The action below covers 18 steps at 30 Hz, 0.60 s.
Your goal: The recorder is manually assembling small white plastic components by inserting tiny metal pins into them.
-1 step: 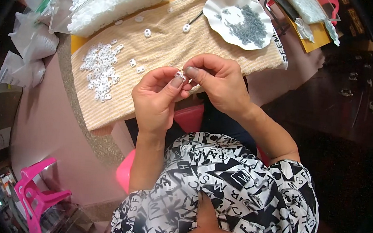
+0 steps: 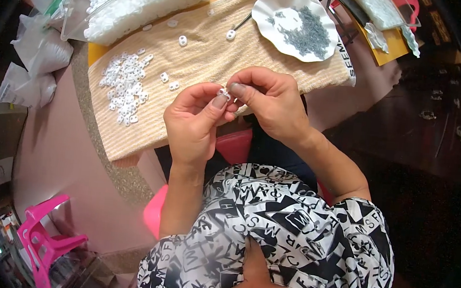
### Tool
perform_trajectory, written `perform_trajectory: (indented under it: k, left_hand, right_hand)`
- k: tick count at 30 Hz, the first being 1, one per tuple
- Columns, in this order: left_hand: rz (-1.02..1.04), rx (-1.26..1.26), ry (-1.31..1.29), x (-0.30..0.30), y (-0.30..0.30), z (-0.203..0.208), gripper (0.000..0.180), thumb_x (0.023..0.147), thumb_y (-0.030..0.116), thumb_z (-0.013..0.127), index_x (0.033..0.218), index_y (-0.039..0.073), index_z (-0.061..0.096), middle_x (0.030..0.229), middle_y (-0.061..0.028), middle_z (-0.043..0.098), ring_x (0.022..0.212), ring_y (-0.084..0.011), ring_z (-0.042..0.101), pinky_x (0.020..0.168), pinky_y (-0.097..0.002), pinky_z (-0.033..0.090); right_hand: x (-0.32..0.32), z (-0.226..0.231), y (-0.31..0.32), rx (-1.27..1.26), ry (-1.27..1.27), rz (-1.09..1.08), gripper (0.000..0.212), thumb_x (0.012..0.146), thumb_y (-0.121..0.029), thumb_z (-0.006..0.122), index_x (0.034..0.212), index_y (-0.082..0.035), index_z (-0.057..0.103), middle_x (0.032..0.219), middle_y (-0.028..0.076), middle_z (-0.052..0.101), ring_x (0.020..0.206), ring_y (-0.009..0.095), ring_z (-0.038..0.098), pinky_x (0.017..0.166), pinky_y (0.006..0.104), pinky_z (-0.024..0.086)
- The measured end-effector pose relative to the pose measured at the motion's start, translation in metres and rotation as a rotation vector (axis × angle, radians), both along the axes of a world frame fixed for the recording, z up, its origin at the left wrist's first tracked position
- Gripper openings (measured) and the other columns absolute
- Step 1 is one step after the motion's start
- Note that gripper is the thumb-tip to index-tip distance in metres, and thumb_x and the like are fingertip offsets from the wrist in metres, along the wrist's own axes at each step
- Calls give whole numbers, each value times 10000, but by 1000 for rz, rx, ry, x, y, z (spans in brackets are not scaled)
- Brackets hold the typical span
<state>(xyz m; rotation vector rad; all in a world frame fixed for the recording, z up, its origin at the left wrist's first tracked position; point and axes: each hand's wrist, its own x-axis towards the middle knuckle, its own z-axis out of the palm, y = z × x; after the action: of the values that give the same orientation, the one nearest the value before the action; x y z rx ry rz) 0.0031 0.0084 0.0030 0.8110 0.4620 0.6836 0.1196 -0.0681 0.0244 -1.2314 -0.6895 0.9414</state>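
Between thumb and fingers, my left hand pinches a small white plastic piece with holes. My right hand closes in a pinch against that same piece; whatever its fingertips grip is too small to make out. To the left, a pile of similar white two-hole pieces lies on the striped cloth. A few loose white pieces rest between the pile and my hands. Beyond my right hand sits a white scalloped plate bearing many small dark grey pins.
A clear bin heaped with white pieces stands at the far left. A dark thin rod lies near the plate, with a white piece by its end. Plastic bags of white cups sit left of the table. A pink chair stands lower left.
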Motion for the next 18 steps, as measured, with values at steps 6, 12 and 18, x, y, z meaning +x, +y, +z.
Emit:
perform_trajectory:
  k: [6,12,18]
  left_hand:
    - [36,12,-19,1,-4,0,139,779,-40,575,913,-62,548,784,-118,603,649,-159,598,563,-236,515]
    - [50,58,28,0,-6,0,130,777,-32,582,899,-65,552,766,-117,602,615,-149,590,541,-230,506]
    - [104,185,140,1,-12,6,102,782,-33,576,875,-68,558,730,-102,599,572,-117,570,507,-203,479]
  right_hand:
    - [1,0,-1,-31,-92,9,98,799,-38,545,833,41,591,704,30,593,632,69,545,558,216,454]
    - [0,0,-3,-74,-270,-11,75,777,-33,560,791,30,598,692,72,598,650,79,552,574,227,455]
    - [-6,1,-3,-64,-370,-59,55,765,-22,569,764,28,593,651,77,586,579,84,553,513,232,451]
